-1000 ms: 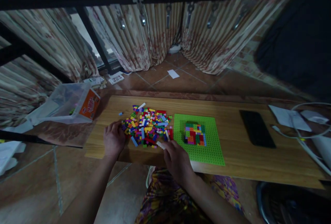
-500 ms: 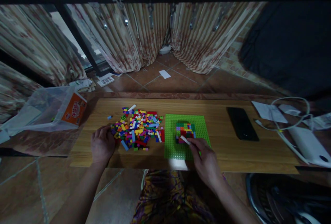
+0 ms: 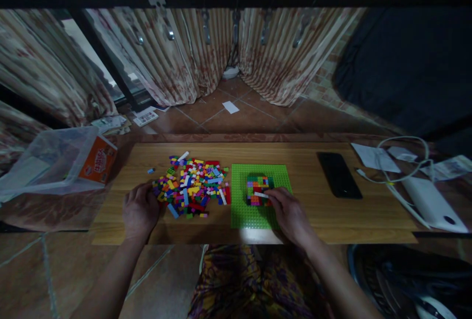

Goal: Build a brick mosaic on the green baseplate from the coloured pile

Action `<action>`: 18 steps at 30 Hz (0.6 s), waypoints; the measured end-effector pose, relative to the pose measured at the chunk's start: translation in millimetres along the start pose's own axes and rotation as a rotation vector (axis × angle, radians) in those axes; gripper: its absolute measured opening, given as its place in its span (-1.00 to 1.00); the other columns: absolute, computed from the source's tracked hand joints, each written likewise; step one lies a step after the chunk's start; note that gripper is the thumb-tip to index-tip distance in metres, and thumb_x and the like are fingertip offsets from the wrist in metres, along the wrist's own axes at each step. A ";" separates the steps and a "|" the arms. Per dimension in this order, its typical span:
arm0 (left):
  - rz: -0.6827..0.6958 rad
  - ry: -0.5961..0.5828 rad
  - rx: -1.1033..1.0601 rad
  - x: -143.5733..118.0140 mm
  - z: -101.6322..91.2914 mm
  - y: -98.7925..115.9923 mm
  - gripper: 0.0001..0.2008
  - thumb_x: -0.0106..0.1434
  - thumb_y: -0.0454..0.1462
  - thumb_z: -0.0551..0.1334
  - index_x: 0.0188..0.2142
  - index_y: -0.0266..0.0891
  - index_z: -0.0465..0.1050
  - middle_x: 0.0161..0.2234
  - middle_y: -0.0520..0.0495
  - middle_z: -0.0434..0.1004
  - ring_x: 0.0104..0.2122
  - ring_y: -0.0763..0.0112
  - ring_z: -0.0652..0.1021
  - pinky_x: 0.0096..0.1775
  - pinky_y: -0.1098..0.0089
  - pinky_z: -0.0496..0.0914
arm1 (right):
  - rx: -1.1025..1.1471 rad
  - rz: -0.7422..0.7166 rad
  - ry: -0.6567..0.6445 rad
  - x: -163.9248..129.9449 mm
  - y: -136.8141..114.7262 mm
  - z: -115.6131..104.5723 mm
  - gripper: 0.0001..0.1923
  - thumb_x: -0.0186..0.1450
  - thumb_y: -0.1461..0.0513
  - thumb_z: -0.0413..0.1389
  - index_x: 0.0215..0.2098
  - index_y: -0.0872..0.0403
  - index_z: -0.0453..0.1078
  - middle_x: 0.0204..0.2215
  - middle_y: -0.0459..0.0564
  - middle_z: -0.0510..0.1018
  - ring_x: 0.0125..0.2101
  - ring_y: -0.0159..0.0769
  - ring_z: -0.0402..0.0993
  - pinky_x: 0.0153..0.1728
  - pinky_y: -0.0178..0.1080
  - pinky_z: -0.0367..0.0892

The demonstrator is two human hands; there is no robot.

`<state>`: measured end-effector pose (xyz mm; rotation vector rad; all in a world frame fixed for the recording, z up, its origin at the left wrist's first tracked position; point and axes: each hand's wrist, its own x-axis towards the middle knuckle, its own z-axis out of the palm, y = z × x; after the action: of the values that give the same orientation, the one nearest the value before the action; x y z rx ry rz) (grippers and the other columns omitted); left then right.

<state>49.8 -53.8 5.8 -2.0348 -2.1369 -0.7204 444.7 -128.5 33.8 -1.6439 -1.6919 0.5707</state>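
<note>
A long white toy brick (image 3: pixel 261 194) is pinched in my right hand (image 3: pixel 292 214), held over a small block of coloured bricks (image 3: pixel 254 185). That block stands on a green studded baseplate (image 3: pixel 239 216). My left hand (image 3: pixel 141 211) rests on the table at the left edge of a spread-out pile of mixed bricks (image 3: pixel 195 186). Its fingers curl down against the nearest bricks, and whether they hold one is hidden. One small blue brick (image 3: pixel 151 171) lies apart, beyond the left hand.
On the wooden table (image 3: pixel 306 161), a black phone (image 3: pixel 339 175) lies right of the baseplate. Farther right are a white cable (image 3: pixel 396 196), a white power bank (image 3: pixel 435 203) and paper (image 3: pixel 374 157). A clear plastic box (image 3: pixel 62 161) with an orange label stands at the left.
My right hand has moved slightly up with the white brick, which now lies more level over the coloured block. My left hand stays by the pile. The whole view has shifted slightly.
</note>
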 end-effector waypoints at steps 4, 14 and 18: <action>-0.004 0.017 -0.002 -0.4 0.9 -0.9 -0.70 0.25 -0.29 0.02 -0.15 -0.28 0.48 -0.10 -0.26 0.55 -0.07 0.06 0.49 0.04 0.08 0.34 | -0.065 -0.035 -0.007 2.4 5.2 -1.6 -0.69 0.44 0.19 -0.10 -0.14 0.04 0.49 -0.22 0.06 0.55 -0.19 -0.21 0.50 -0.15 -0.16 0.41; -0.009 0.006 -0.019 -0.5 -0.6 0.9 -0.72 0.25 -0.28 0.02 -0.15 -0.26 0.46 -0.10 -0.24 0.54 -0.05 0.06 0.49 0.04 0.09 0.34 | -0.101 -0.044 0.070 5.4 10.5 9.4 -0.69 0.43 0.15 -0.06 -0.15 0.04 0.52 -0.22 0.06 0.54 -0.21 -0.21 0.49 -0.14 -0.15 0.42; 0.004 0.006 -0.007 -0.4 0.6 -0.9 -0.71 0.26 -0.28 0.02 -0.15 -0.26 0.46 -0.10 -0.25 0.55 -0.05 0.05 0.49 0.04 0.08 0.34 | -0.119 -0.030 0.100 3.9 9.7 12.0 -0.68 0.43 0.13 -0.05 -0.20 0.04 0.53 -0.22 0.07 0.53 -0.21 -0.21 0.49 -0.13 -0.14 0.42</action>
<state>49.2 -53.9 4.9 -2.0375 -2.1298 -0.7331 442.5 -121.8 19.6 -1.6979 -1.7022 0.3736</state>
